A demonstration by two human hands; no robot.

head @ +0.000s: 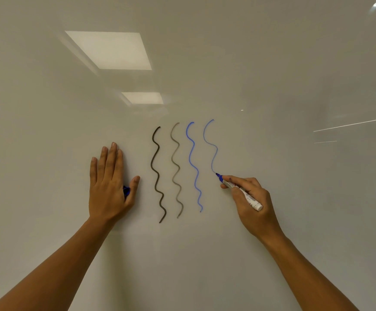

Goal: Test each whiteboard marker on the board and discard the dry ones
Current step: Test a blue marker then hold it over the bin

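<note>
My right hand [253, 212] grips a blue whiteboard marker [241, 191] with a white barrel, its tip touching the whiteboard [283, 75] at the lower end of a thin, pale blue wavy line [211, 147]. To the left of that line run three longer wavy lines: a dark black one [156, 173], a faded grey one [176, 169] and a stronger blue one [193, 167]. My left hand [107, 182] lies flat on the board left of the lines, fingers straight, with a blue marker cap [126, 191] pinched between thumb and palm.
The glossy board fills the whole view and reflects two ceiling light panels [110, 49] at the upper left. No tray, bin or other markers are in view.
</note>
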